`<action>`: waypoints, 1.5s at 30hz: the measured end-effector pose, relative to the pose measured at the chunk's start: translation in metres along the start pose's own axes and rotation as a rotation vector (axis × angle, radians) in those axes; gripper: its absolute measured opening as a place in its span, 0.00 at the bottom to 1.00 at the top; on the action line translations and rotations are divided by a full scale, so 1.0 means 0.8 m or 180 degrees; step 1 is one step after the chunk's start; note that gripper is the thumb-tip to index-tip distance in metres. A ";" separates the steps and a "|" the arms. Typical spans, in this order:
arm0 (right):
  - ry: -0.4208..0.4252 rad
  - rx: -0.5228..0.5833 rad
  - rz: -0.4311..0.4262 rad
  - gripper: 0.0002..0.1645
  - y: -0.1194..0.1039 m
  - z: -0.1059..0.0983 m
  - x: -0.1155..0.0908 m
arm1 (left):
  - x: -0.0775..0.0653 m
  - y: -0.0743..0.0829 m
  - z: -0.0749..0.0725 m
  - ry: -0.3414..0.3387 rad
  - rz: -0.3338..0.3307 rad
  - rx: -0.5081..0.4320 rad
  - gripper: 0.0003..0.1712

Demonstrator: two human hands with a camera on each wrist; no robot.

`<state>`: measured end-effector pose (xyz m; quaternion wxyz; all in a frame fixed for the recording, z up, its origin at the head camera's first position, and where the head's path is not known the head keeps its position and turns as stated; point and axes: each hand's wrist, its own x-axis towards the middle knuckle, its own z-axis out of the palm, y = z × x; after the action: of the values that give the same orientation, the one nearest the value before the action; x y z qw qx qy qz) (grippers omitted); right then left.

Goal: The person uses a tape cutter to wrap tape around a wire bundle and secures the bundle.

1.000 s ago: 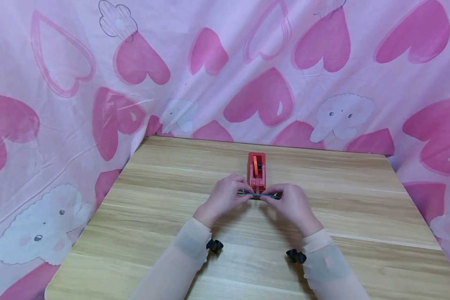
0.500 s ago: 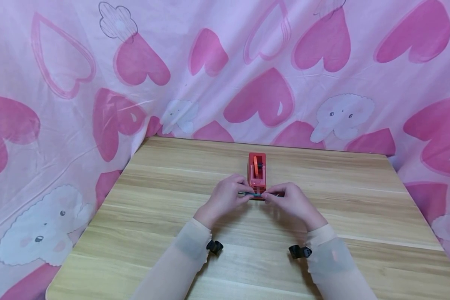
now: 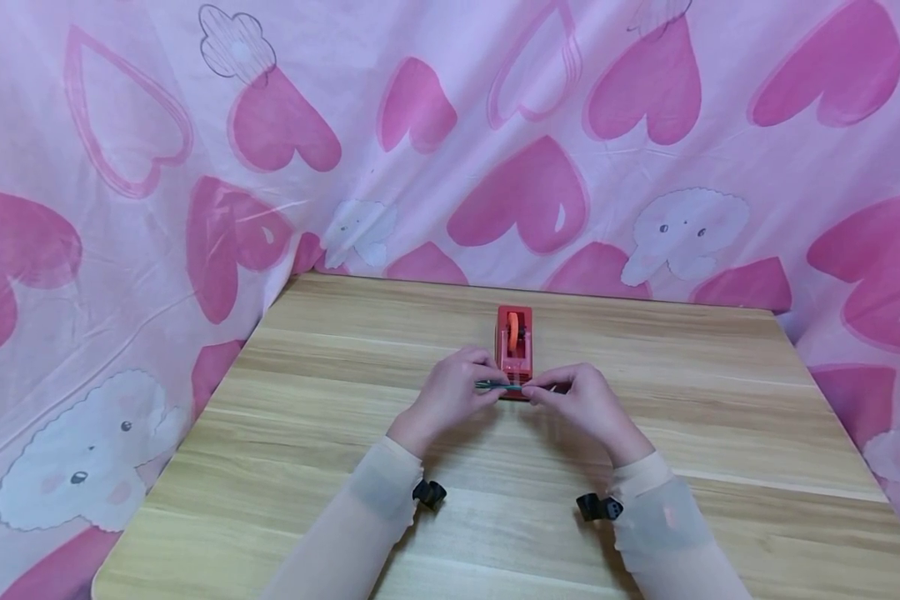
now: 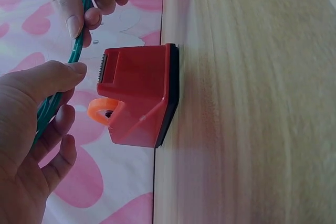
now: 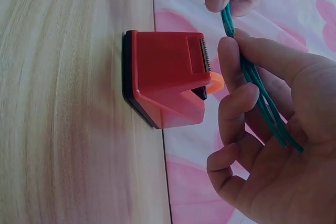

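– from the head view, what have the hands got?

– the left hand point(image 3: 450, 390) and right hand point(image 3: 587, 404) each have their fingers pinched on some green strands point(image 3: 512, 387), which run crosswise between them. the red tape dispenser point(image 3: 516, 363) stands on the bench point(image 3: 315, 417) just beyond the fingers, its orange roll point(image 3: 513, 332) farther off.

– and in the left wrist view?

– the left thumb and fingers grip the strands, which carry on past them along the palm. the toothed edge point(image 4: 101, 69) of the dispenser is near the fingertips, so i'd worry about a careless dip scraping skin or snagging a strand.

– what about the right wrist view?

– right thumb and forefinger nip the strands, the other fingers loosely bent. past that nip the loose ends point(image 5: 284, 142) splay over the palm. if the pinch slackens, i reckon they'd fan apart, since nothing i see binds them there. a hard tug by one hand might also pull them through the other's fingers.

– is that shiny patch between the fingers tape?

– can't tell from here.
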<state>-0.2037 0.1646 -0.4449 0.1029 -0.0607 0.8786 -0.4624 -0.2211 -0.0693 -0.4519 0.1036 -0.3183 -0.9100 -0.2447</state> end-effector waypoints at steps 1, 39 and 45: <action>0.0019 0.0008 -0.0013 0.12 0.000 0.000 0.000 | 0.000 0.000 0.000 0.0001 -0.0013 -0.0004 0.06; 0.0292 -0.0156 -0.0419 0.05 0.004 0.009 -0.002 | 0.010 -0.022 -0.001 -0.0660 -0.0839 -0.1693 0.03; 0.0262 -0.0084 -0.0382 0.05 0.003 0.010 -0.003 | 0.009 -0.022 0.002 -0.0567 -0.0739 -0.1692 0.02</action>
<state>-0.1994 0.1598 -0.4508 0.0380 -0.0956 0.8829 -0.4582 -0.2379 -0.0765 -0.4574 -0.0922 -0.2483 -0.8499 -0.4556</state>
